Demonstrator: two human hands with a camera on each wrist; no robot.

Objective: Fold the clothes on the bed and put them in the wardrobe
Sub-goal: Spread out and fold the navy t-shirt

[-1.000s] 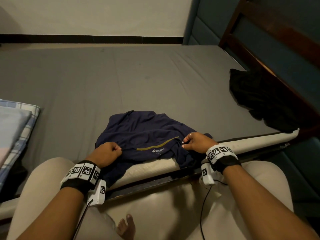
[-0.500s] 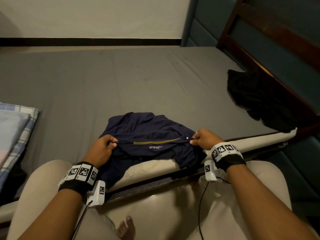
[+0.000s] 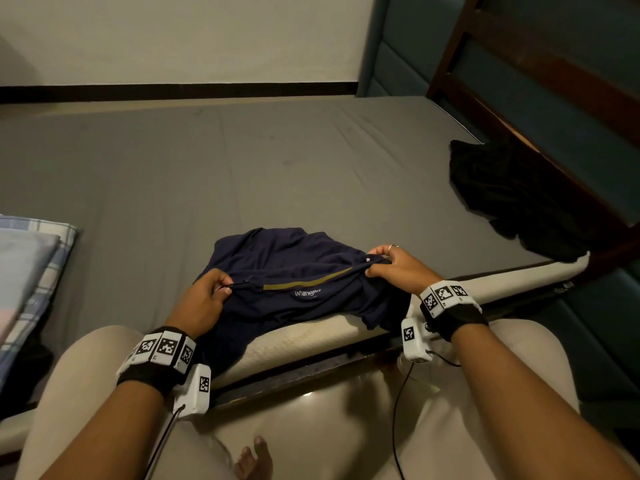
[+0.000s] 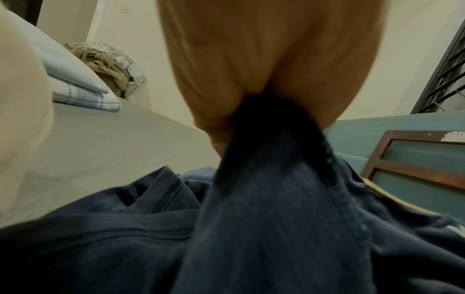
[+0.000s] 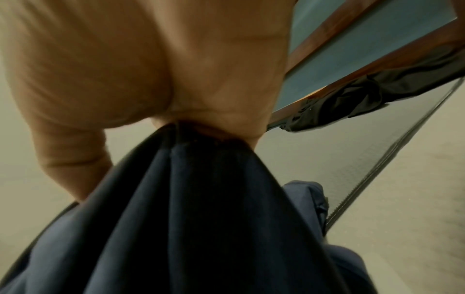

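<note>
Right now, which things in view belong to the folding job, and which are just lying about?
Part of the job:
- dark navy cotton shirt with an olive stripe, pinched by the left hand and right hand
- crumpled black garment at the bed's right edge
- grey-sheeted bed

Lying about:
- blue plaid folded bedding
- beige crumpled cloth heap
- brown wooden bed frame

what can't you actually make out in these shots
- Navy shirt, head view: its near part hangs over the mattress edge, so its full shape is hidden.
- Left hand and right hand, wrist views: blurred palms block each grip's fingertips.
- Black garment, head view: too dark to identify.
- Wardrobe: in no view.
</note>
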